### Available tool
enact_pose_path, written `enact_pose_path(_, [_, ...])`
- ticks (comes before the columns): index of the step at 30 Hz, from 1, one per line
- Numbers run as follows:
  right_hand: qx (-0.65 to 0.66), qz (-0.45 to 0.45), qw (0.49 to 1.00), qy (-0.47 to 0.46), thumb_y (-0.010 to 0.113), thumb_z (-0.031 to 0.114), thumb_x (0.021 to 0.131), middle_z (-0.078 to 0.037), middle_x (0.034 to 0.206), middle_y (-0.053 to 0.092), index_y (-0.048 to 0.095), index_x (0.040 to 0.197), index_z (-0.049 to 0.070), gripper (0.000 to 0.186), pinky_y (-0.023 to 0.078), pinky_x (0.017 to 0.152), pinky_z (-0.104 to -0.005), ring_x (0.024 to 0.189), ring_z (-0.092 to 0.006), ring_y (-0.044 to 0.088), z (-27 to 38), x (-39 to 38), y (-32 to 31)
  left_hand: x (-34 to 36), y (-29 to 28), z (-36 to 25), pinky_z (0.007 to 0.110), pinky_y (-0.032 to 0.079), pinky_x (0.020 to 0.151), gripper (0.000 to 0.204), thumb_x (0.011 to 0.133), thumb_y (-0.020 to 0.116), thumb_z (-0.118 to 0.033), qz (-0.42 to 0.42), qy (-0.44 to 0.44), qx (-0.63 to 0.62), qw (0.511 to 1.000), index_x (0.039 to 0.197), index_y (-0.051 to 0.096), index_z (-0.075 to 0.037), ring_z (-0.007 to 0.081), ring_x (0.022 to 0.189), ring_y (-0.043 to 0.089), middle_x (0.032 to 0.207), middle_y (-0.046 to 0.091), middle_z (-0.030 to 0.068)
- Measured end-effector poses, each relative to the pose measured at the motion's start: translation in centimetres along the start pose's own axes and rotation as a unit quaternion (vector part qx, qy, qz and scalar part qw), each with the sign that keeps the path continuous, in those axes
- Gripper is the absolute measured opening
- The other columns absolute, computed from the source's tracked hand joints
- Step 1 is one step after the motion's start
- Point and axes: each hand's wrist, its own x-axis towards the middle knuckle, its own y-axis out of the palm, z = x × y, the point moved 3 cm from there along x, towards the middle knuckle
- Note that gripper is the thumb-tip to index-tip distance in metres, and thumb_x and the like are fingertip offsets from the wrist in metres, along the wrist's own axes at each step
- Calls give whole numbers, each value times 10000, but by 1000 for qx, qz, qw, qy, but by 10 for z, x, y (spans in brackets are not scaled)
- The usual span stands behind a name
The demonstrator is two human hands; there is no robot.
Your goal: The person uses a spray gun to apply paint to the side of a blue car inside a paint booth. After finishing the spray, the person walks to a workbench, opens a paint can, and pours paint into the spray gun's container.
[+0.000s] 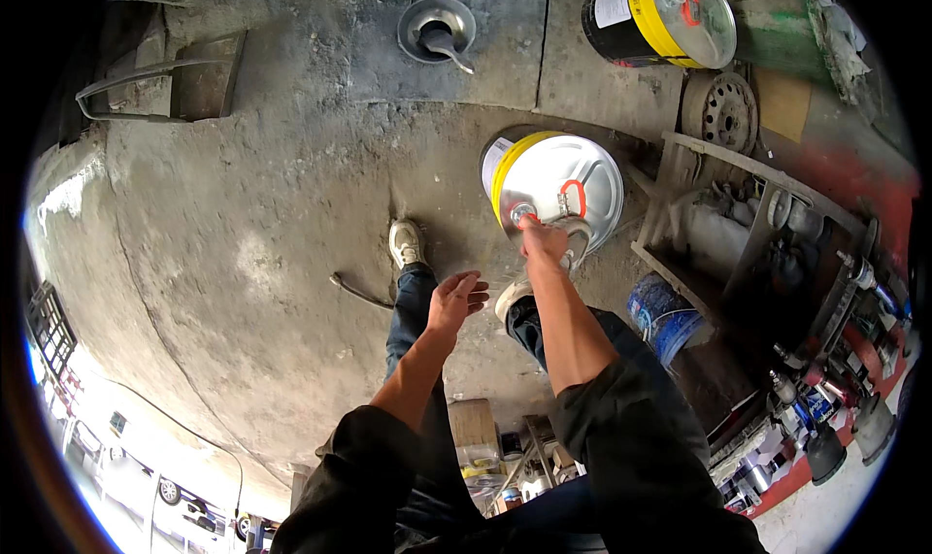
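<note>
A metal drum (582,161) with a yellow band and a pale silver lid stands in front of me, a red-orange loop (575,197) on its lid. At the lid's near left edge is a small round silver fitting (522,211) with a bit of red. My right hand (544,241) is closed right beside this fitting, thumb up against it; what lies inside the fingers is hidden. A curved grey metal piece (581,243) shows behind that hand. My left hand (456,302) hovers over the floor left of the drum, fingers loosely bent and apart, holding nothing.
A second yellow-banded drum (660,20) stands at the far right, near a wheel rim (728,112). A metal bowl (437,30) sits ahead. To the right are a wooden rack (767,170), a blue bucket (665,316) and spray guns (864,272). A short hose (359,292) lies by my left shoe.
</note>
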Motion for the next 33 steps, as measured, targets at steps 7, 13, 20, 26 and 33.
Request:
enact_pose_path(7, [-412, -72, 736, -532, 712, 145, 680, -90, 935, 577, 581, 966, 89, 319, 511, 764, -400, 916, -281, 608, 24, -40, -25, -4, -25, 4, 281, 510, 728, 280, 939, 553, -261, 3, -12, 21, 1000, 1102, 608, -41, 162, 812, 653, 969, 675, 80])
enact_pose_path(13, [212, 23, 971, 109, 730, 281, 763, -27, 544, 532, 558, 628, 24, 337, 374, 337, -305, 377, -150, 490, 1, -30, -14, -6, -26, 0, 302, 504, 789, 301, 947, 529, -305, -1, -28, 31, 999, 1094, 603, -54, 165, 865, 643, 1003, 666, 64])
enact_pose_path(20, [4, -99, 975, -200, 721, 205, 724, -77, 635, 595, 579, 677, 36, 226, 456, 479, -371, 546, -245, 587, 0, -1, -7, -2, -18, -21, 286, 513, 740, 272, 909, 592, -281, 4, -4, -3, 1000, 1050, 619, -50, 149, 799, 643, 939, 669, 64])
enact_pose_path(26, [-352, -84, 781, -508, 658, 118, 731, -75, 896, 598, 599, 910, 87, 191, 520, 706, -397, 860, -273, 613, 19, -37, -9, 13, -6, -26, 340, 522, 798, 445, 909, 589, -353, 5, -30, -48, 998, 1217, 508, -42, 221, 935, 629, 1156, 583, 135])
enact_pose_path(33, [-349, 7, 603, -717, 650, 101, 682, -37, 969, 572, 613, 980, 101, 301, 530, 674, -354, 879, -237, 600, -3, -70, -12, 28, 39, -29, 326, 504, 784, 409, 920, 575, -388, 32, -106, -107, 988, 1186, 543, -80, 217, 936, 598, 1094, 586, 95])
